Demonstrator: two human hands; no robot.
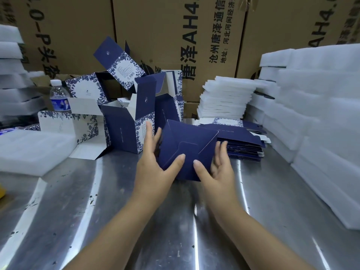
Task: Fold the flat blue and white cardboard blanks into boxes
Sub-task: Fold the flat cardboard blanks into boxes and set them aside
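Box: part-folded, dark blue, at table centre; contact with surface unclear. Left edge pinched by left hand, thumb on front face. Right edge pinched by right hand, likewise. Blanks stacked just behind right. Folded boxes crowding left rear. Foam walling right side. Bare steel showing nearer, around forearms.

Left hand: grips the left side of the blue box, fingers nearly straight, thumb on its near face.
Right hand: grips the right side likewise.
Forearms: bare, converging from the near edge of the table.
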